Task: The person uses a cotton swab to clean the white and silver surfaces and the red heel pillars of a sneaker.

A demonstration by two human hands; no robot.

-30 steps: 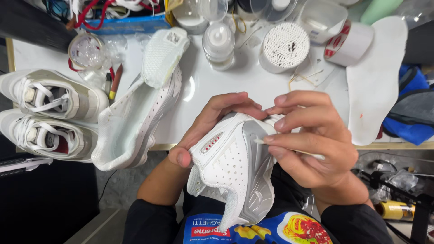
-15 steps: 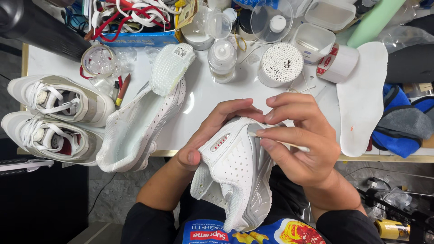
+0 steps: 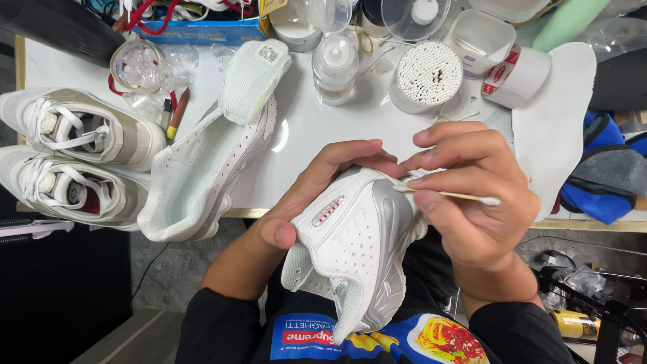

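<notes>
Both hands work over a white shoe [image 3: 357, 249] held above the lap, just off the near edge of the table [image 3: 303, 128]. Left hand [image 3: 317, 195] is wrapped around the shoe's side, thumb pressed against the collar and fingers curled over the top. Right hand [image 3: 472, 195] pinches a cotton swab [image 3: 448, 195] between thumb and fingertips, its near tip touching the shoe's silver-grey panel and its other end pointing out to the right. The shoe lies with its opening toward the body and its upper turned to the camera.

On the table, just left of the hands, a second white shoe [image 3: 202, 175] lies on its side, overhanging the table edge, with its tongue [image 3: 253, 77] folded up. Farther left a pair of cream sneakers [image 3: 74, 162] sits side by side, laces showing. At the right edge a white insole [image 3: 556, 128] lies flat, and beside it blue and grey cloths [image 3: 606, 182].

Farther back stand a small clear bottle [image 3: 335, 67], a round tub of swabs [image 3: 426, 75], a roll of tape [image 3: 515, 74] and a white square dish [image 3: 480, 37]. At far left, a clear round container [image 3: 138, 67] sits near a blue box [image 3: 195, 28].
</notes>
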